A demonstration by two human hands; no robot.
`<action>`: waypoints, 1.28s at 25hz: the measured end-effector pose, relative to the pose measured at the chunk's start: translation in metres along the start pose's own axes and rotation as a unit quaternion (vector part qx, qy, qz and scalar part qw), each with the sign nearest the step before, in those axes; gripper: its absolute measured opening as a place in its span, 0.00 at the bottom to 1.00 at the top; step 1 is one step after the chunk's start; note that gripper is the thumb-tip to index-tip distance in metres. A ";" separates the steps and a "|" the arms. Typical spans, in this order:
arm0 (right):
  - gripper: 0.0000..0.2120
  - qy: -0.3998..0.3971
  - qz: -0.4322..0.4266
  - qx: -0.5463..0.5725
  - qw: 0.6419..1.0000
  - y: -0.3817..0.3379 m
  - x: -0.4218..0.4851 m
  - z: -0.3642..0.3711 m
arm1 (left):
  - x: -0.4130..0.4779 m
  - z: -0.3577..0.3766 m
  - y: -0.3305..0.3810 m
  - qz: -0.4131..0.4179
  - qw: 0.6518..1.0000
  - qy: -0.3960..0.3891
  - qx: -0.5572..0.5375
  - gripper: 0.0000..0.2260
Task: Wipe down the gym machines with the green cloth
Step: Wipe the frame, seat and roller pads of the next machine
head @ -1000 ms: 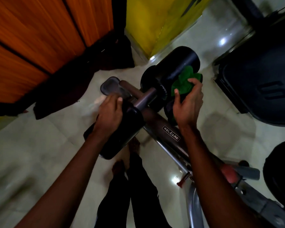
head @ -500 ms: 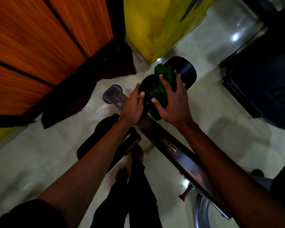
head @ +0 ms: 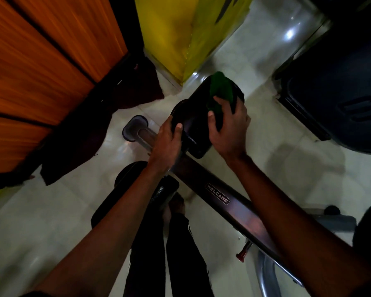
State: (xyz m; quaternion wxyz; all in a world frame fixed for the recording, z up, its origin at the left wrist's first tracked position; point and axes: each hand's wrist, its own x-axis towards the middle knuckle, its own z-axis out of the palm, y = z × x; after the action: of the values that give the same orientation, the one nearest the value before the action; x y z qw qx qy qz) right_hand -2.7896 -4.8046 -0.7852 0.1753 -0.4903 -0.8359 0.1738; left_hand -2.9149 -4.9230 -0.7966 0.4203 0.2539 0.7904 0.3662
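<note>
The green cloth lies bunched on top of a black foam roller pad at the end of a gym machine. My right hand presses the cloth against the pad, fingers wrapped over it. My left hand grips the pad's near left edge where it meets the metal arm, which carries a "WELCARE" label. A second black roller pad sits lower left, partly hidden under my left forearm.
An orange panelled wall and a dark cloth heap fill the left. A yellow pillar stands ahead. A large dark machine is at the right. My legs and bare feet stand on pale tiles.
My right hand slid the cloth from the pad's side up over its top and farther end. My left hand shifted from the lower roller pad to the upper pad's edge.
</note>
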 end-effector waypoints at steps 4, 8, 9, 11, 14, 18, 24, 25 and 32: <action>0.18 -0.048 -0.103 -0.056 0.992 -0.003 -0.021 0.002 | 0.006 0.007 0.010 -0.026 0.999 0.014 0.015 0.23; 0.19 -0.029 -0.054 -0.022 0.998 0.019 0.023 -0.010 | 0.010 0.016 0.006 0.016 0.995 0.060 0.077 0.25; 0.19 -0.012 -0.004 -0.011 1.000 0.018 0.029 -0.008 | 0.011 0.020 0.005 0.038 0.994 0.068 0.078 0.26; 0.20 0.015 0.064 -0.007 0.998 0.005 0.025 -0.002 | 0.015 0.028 0.003 0.056 0.993 0.078 0.070 0.26; 0.18 -0.022 0.004 -0.044 0.999 -0.015 -0.008 0.003 | 0.024 0.032 0.004 0.027 0.994 0.106 0.012 0.26; 0.17 -0.030 -0.011 -0.038 0.999 0.003 0.008 -0.007 | 0.030 0.027 -0.003 0.010 0.995 0.093 0.030 0.26; 0.18 0.053 0.126 0.026 0.990 0.004 0.038 -0.001 | 0.035 0.017 -0.003 -0.023 0.994 0.056 0.087 0.20; 0.19 0.044 0.130 0.022 0.990 -0.002 0.029 0.001 | 0.035 0.018 0.006 -0.035 0.994 0.067 0.074 0.20; 0.17 0.019 0.070 0.017 0.997 0.005 0.014 -0.003 | 0.042 0.032 0.015 -0.029 0.997 0.068 0.032 0.26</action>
State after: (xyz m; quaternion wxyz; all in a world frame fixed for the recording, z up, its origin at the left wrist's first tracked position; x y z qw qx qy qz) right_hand -2.7906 -4.7899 -0.7831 0.1864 -0.5474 -0.7933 0.1904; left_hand -2.9084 -4.8723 -0.8173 0.3672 0.2190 0.8357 0.3446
